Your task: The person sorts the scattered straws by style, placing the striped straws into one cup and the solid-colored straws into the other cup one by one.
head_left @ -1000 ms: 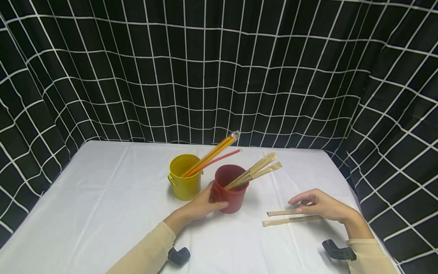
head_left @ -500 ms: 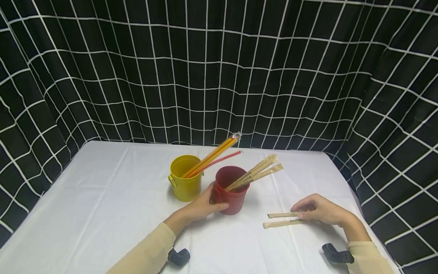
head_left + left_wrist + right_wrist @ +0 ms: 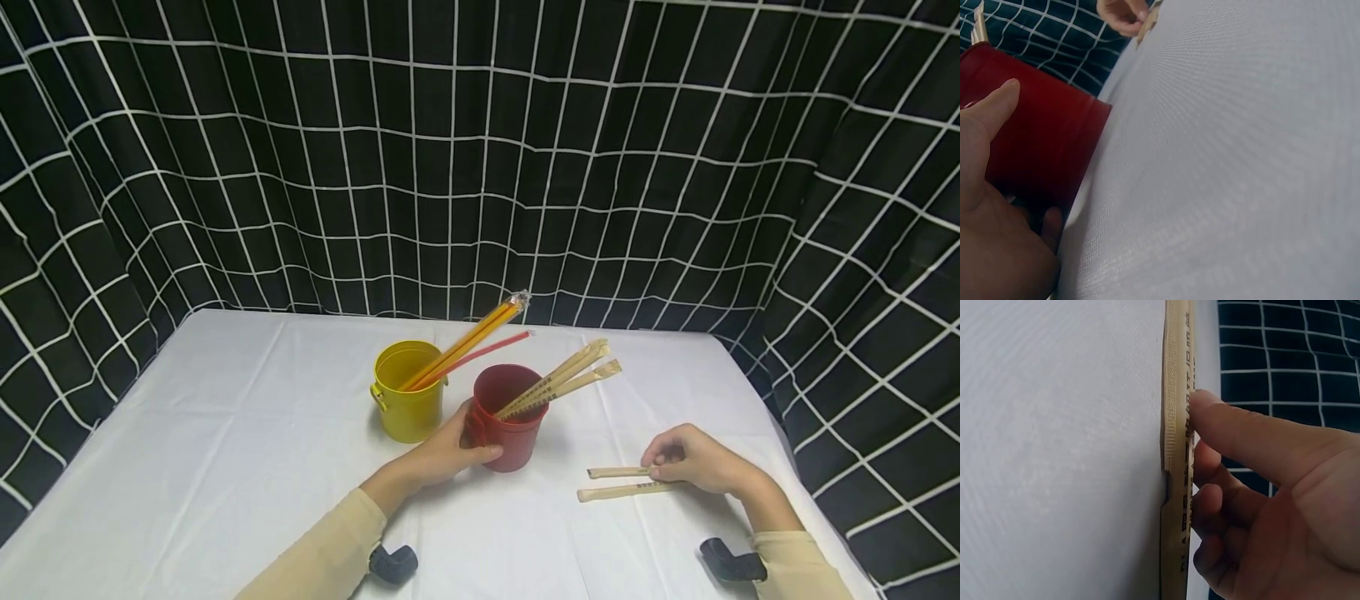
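My left hand point(image 3: 448, 452) grips the red bucket point(image 3: 514, 446) from its left side, the thumb across its wall in the left wrist view. Several paper-wrapped straws point(image 3: 577, 379) lean out of this bucket to the right. Farther right, my right hand point(image 3: 701, 458) pinches a paper-wrapped straw point(image 3: 617, 472) between thumb and fingers, low over the table. A second wrapped straw point(image 3: 617, 492) lies nearer, almost parallel to it. The right wrist view shows printed tan wrapping point(image 3: 1179, 431) close by the thumb point(image 3: 1235, 428); the two straws overlap there.
Left of the red bucket stands a yellow bucket point(image 3: 408, 417) with yellow-orange straws point(image 3: 480, 333) in clear wrap and a pink-red straw point(image 3: 495, 346). A white cloth point(image 3: 247, 433) covers the table. Black curtain with a white grid point(image 3: 450, 167) hangs behind and at both sides.
My right hand's fingers have come together on the farther straw, with the forefinger drawn in toward the thumb. The left hand and both buckets stay put.
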The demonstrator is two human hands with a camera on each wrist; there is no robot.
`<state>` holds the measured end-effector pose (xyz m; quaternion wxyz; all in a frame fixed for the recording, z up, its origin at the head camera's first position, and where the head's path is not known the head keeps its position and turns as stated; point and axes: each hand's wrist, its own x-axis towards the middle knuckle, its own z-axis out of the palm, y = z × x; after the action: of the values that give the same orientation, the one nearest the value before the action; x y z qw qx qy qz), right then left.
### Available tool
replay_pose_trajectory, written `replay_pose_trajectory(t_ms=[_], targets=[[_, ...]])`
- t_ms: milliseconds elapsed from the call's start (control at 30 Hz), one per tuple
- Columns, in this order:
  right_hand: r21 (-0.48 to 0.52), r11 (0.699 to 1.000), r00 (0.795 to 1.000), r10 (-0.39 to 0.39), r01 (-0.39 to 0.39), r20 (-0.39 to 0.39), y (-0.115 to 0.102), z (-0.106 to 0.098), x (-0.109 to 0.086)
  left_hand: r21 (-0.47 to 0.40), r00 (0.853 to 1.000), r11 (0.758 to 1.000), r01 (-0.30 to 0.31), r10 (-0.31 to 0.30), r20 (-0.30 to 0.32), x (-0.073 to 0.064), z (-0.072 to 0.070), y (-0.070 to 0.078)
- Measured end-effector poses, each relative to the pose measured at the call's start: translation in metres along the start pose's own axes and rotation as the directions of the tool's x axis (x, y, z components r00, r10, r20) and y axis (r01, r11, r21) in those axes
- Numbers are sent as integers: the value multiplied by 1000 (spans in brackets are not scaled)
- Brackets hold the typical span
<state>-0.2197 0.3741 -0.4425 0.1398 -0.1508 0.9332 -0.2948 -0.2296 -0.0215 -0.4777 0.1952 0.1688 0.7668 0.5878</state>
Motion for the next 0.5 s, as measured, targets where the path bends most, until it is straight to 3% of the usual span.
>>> replay_pose_trajectory(t_ms=[367, 500], targets=[[-40, 999, 999, 30, -31, -32, -12, 3, 2, 7, 1000, 1000, -4, 4, -13, 0, -3, 3], [-61, 998, 999, 8, -11, -52, -17, -1, -2, 7, 1000, 1000, -15, 15, -6, 1, -1, 0]])
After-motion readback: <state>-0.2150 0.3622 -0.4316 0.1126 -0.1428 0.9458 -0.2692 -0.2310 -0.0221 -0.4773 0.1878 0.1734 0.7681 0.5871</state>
